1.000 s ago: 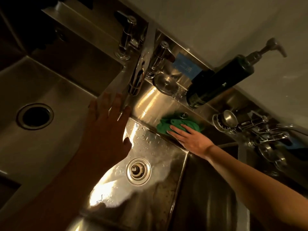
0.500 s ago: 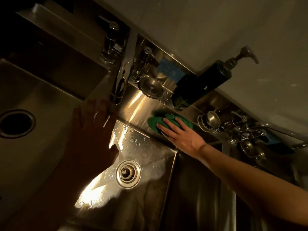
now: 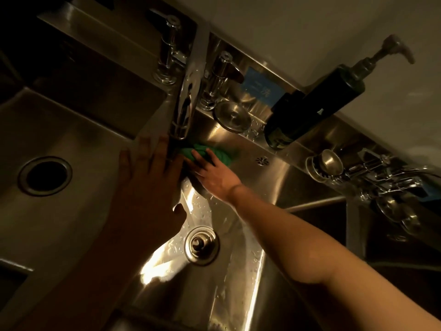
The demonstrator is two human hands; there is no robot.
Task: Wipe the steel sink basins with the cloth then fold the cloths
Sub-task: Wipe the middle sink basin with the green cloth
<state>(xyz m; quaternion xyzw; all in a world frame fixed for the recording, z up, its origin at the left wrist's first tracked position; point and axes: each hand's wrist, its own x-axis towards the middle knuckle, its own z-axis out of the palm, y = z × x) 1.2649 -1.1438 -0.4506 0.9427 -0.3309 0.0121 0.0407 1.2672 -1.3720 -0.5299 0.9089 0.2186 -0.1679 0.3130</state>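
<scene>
1. Right grip [image 3: 214, 174] lies flat with its fingers straight and spread. It presses the green cloth [image 3: 224, 156] against the rear wall of the middle basin [image 3: 238, 295], and no finger curls round the cloth.
2. Left grip [image 3: 152, 185], deep in shadow, is flat too, with straight fingers. Its palm is down on the steel divider between the left basin [image 3: 71, 130] and the middle one, and it holds nothing.
3. The cloth sits bunched under the right fingertips at the far left corner of the middle basin. It is just below the tip of the faucet spout [image 3: 187, 103] and just beside the left grip's fingers.
4. The cloth looks soft and crumpled. The middle basin is brushed steel beaded with water drops, with bright glare around its round drain stopper [image 3: 201, 244].
5. The left basin has a dark, open, round drain hole [image 3: 45, 175].
6. On the rear ledge are a domed round steel lid [image 3: 232, 117] and a dark cylindrical pump bottle [image 3: 310, 108].
</scene>
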